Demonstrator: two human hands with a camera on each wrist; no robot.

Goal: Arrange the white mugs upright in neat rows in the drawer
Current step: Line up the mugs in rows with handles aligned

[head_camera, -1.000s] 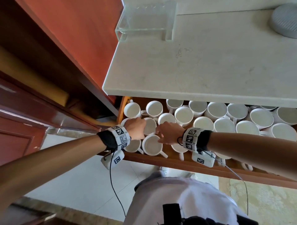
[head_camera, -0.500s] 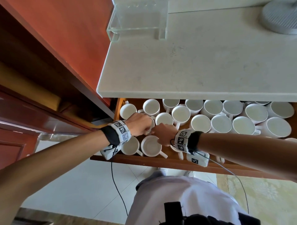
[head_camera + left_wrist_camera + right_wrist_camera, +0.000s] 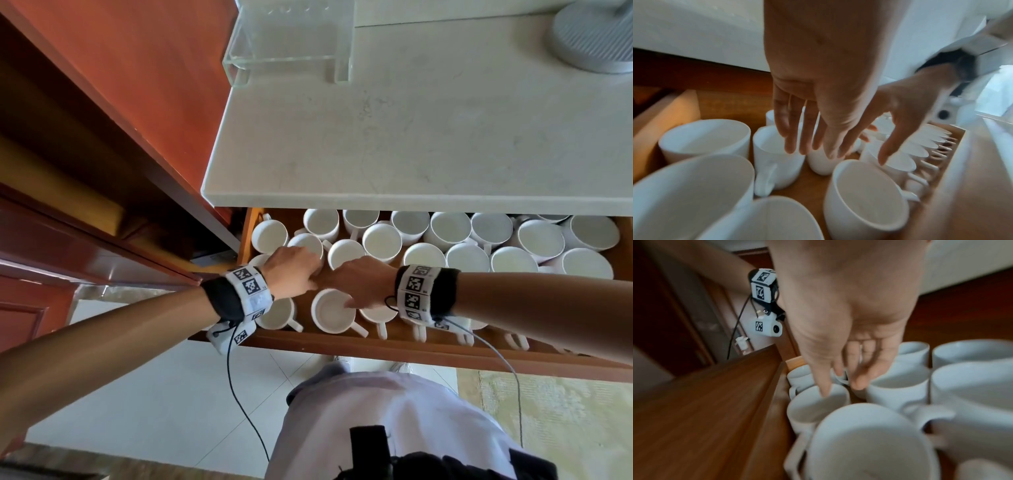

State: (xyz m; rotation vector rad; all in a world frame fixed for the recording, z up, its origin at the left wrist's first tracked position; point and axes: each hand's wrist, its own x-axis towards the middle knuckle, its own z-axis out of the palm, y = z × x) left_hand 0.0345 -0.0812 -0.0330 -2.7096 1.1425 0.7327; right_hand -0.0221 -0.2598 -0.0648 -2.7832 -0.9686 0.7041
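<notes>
Both hands reach into the left end of the open wooden drawer, which is pulled out below a pale stone countertop and packed with white mugs, all standing upright with their mouths up. Along the drawer's near wall one row of mugs has its handles pointing toward the person. The left hand hovers with fingers straight and slightly spread, holding nothing, just above the mugs near the drawer's left wall. The right hand is beside it, the two nearly touching; its fingers are loosely extended and grip nothing, with the thumb tip at the rim of a front-row mug. Whether the other fingertips touch a mug is unclear from the blurred wrist views. Farther back on the countertop stand a clear acrylic stand and a grey ribbed round object.
</notes>
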